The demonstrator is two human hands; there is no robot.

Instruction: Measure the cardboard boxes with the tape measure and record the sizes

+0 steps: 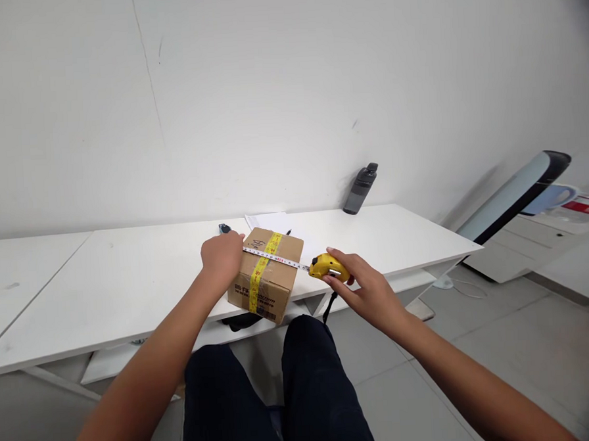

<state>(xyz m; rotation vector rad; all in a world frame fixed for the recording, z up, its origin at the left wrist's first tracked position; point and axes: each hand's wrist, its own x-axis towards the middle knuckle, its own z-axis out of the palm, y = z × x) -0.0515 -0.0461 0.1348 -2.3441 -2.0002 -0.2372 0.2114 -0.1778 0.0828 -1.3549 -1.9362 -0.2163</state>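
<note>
A brown cardboard box (289,248) with yellow packing tape sits at the table's front edge, printing on its near side. Across its top runs the white blade (261,253) of a tape measure, stretched from left to right. My left hand (221,258) is closed at the box's left edge, pinching the blade's end, which the fingers hide. On the right, my right hand (369,284) grips the yellow tape measure case (328,267) just beyond the box's right edge. A black wrist strap (330,305) dangles below the case.
Behind the box lie white paper (267,220) and a dark pen (288,232). A cutter-like tool (224,229) is partly behind my left hand. A grey bottle (361,189) stands by the wall on the white table (144,274). A white cabinet (513,248) is at right.
</note>
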